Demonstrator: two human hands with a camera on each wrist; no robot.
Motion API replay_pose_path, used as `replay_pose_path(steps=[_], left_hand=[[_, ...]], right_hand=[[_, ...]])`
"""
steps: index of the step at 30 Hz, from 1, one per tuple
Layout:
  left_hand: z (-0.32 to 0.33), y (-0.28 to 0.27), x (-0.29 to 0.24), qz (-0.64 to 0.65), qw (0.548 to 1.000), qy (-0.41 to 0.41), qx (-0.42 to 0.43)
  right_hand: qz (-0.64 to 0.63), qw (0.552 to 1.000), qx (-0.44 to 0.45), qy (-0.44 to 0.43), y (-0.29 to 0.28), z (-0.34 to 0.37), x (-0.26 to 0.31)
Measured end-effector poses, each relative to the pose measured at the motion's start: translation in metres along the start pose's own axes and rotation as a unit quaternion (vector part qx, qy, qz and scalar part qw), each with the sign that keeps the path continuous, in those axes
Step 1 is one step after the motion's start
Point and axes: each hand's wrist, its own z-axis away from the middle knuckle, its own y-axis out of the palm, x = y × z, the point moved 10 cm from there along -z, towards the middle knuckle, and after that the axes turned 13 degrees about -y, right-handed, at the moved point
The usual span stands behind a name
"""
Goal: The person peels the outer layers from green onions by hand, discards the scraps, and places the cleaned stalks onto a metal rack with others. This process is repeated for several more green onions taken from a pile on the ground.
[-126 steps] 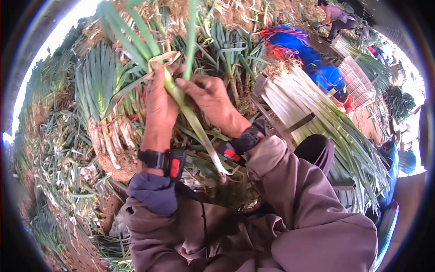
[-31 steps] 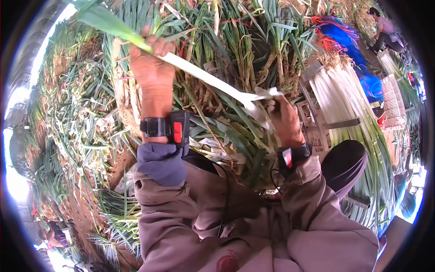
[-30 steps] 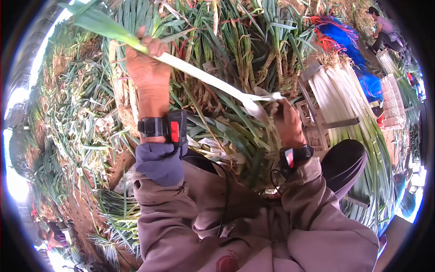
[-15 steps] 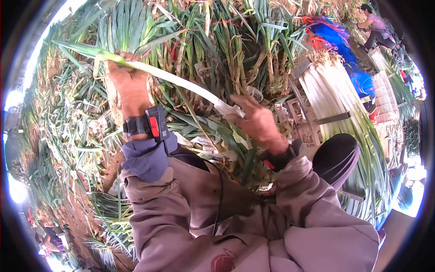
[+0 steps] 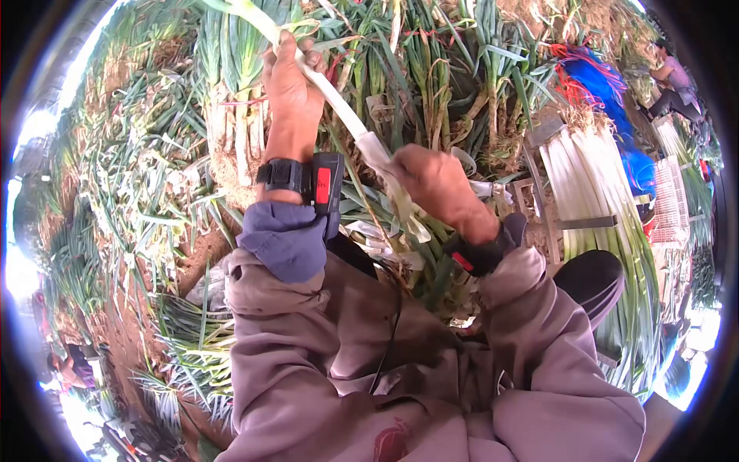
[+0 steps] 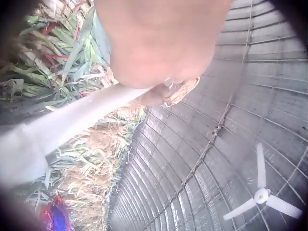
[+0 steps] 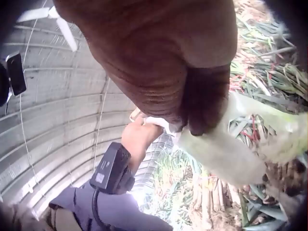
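At upper centre of the head view, the left hand (image 5: 295, 85) grips the slanting leek (image 5: 336, 100); the right hand (image 5: 439, 181), its fingers extended a moment ago, now pinches the loosened sheath (image 5: 374, 152), which suggests peeling is under way. Bundled leeks (image 5: 427, 69) crowd the top edge and the rack (image 5: 589, 222) bounds the right, so working room is probably greatest above the lap (image 5: 419, 319).

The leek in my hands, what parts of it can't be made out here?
Head view: the green end of the leek, cut off by the upper edge.
Left wrist view: the stretch under the left hand, which covers it.
Right wrist view: the stretch behind the right hand, hidden by its fingers.
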Motion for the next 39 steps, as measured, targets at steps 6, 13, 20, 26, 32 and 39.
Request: replay_pose_path(steps=[6, 13, 20, 26, 32, 39], left_hand=[[0.013, -0.006, -0.020, -0.030, 0.999, 0.034, -0.007], [0.008, -0.019, -0.041, 0.013, 0.996, 0.070, -0.054], [-0.015, -0.036, -0.010, 0.056, 0.998, -0.024, -0.029], [-0.005, -0.071, -0.030, 0.015, 0.991, 0.007, -0.135], [-0.013, -0.082, -0.022, -0.004, 0.992, -0.025, -0.126], [-0.017, -0.132, -0.039, -0.034, 0.963, 0.022, -0.268]], right_hand=[[0.153, 0.976, 0.149, -0.039, 0.072, 0.114, -0.009], [0.160, 0.969, 0.168, 0.084, 0.058, 0.159, -0.049], [0.122, 0.992, -0.029, -0.027, -0.004, 0.014, 0.010], [0.038, 0.998, 0.047, 0.009, 0.011, 0.034, 0.020], [-0.178, 0.980, 0.059, 0.071, 0.009, 0.055, 0.024], [-0.071, 0.994, 0.047, 0.066, -0.060, 0.101, 0.059]])
